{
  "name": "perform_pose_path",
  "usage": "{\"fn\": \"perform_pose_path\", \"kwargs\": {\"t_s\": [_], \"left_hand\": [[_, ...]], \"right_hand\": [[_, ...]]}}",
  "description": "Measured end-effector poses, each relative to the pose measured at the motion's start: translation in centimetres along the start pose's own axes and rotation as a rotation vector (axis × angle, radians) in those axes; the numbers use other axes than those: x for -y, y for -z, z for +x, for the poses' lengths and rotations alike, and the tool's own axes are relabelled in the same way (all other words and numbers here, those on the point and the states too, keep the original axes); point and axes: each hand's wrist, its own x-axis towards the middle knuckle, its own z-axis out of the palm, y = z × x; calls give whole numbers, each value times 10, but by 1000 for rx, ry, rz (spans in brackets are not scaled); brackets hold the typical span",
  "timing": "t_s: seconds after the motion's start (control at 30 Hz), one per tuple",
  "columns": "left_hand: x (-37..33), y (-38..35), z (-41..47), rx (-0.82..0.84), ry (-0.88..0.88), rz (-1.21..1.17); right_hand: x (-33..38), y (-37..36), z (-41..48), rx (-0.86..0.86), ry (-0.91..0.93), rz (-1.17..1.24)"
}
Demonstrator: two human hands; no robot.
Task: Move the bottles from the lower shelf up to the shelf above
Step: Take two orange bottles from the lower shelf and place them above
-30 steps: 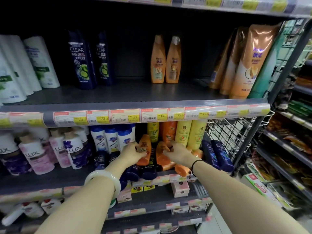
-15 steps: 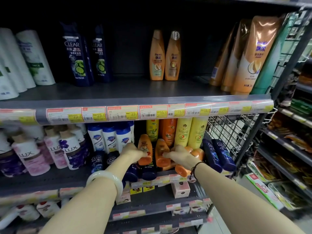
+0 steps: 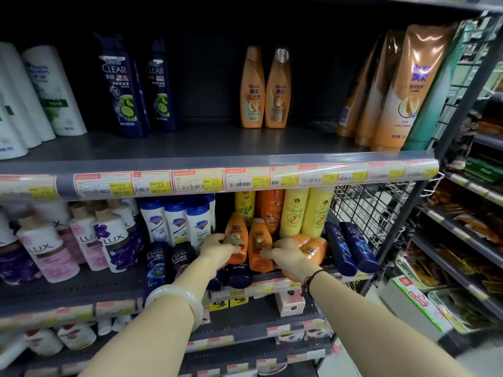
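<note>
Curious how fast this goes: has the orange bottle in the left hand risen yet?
No. The orange bottle sits just as far below the price strip as before, with the left hand around it.

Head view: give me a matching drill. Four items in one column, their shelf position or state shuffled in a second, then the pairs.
Items:
1. two small orange bottles
2. dark blue CLEAR bottles
3. orange bottle in left hand
4. LUX bottles

Places or states:
A. lower shelf, far left, pink and purple
B. upper shelf, centre, standing upright at the back
C. lower shelf, gripped, not yet lifted clear
D. upper shelf, left of centre

Pairs: 1-B, 2-D, 3-C, 4-A

The right hand grips a neighbouring orange bottle.
</note>
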Motion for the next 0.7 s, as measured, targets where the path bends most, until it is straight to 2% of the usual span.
{"fn": "perform_pose_path", "kwargs": {"t_s": [0.37, 0.57, 0.7], "left_hand": [[6, 1, -8, 90, -34, -138], [-6, -1, -19, 190, -14, -221], [-8, 1, -24, 219, 11, -240]], "right_hand": [[-3, -3, -11, -24, 51, 51], [-2, -4, -10, -35, 2, 103], [0, -4, -7, -56, -71, 223]]}}
